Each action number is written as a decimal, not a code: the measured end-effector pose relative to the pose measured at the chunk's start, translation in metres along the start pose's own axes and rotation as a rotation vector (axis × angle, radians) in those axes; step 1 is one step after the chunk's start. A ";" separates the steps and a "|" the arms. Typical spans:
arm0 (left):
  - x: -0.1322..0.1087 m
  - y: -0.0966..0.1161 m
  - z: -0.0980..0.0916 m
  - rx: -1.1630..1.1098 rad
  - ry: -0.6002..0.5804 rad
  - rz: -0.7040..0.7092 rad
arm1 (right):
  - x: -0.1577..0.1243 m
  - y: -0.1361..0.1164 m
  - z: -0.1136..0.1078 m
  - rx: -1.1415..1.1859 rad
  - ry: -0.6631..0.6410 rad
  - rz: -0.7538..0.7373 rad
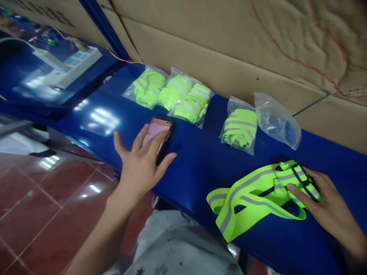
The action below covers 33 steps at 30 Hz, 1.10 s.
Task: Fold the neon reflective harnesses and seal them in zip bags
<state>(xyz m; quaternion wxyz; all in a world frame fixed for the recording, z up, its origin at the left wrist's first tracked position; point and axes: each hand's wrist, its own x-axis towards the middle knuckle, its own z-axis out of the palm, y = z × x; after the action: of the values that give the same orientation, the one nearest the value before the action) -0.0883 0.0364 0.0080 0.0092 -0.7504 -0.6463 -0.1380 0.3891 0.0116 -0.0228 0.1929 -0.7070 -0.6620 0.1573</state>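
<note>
My left hand [140, 164] is over a phone [162, 123] lying on the blue table. Its fingers are spread, with the fingertips at the lit screen. At the right, my right hand [329, 202] grips a neon yellow reflective belt [250, 183] with grey stripes, by its folded end near the black buckle [299, 173]. The belt's loose loops lie on the table towards my body. Behind the phone sit several clear bags of folded neon straps [150, 88]. Another bagged strap [240, 124] stands farther right, beside an empty clear bag [275, 120].
Brown cardboard [200, 49] lines the back of the blue table [197, 160], with a red wire [289, 57] running across it. A white power strip [77, 65] lies at the far left. The table's front edge borders a red tiled floor [43, 198].
</note>
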 end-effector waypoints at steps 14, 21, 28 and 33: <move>-0.002 0.060 0.006 -0.118 0.100 0.191 | -0.001 0.013 0.002 -0.045 -0.015 -0.030; 0.005 0.047 0.002 -0.158 0.151 0.037 | -0.002 0.011 0.001 -0.047 -0.027 -0.020; -0.005 -0.010 0.001 0.038 -0.041 -0.440 | -0.002 0.007 0.000 -0.029 -0.044 0.004; -0.005 0.003 0.011 0.043 -0.066 -0.383 | -0.002 0.010 0.000 -0.044 -0.046 -0.018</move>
<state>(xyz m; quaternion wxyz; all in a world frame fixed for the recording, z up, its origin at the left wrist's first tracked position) -0.0839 0.0331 -0.0037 -0.0225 -0.6174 -0.7801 -0.0985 0.3975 0.0093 -0.0279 0.1635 -0.7011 -0.6760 0.1574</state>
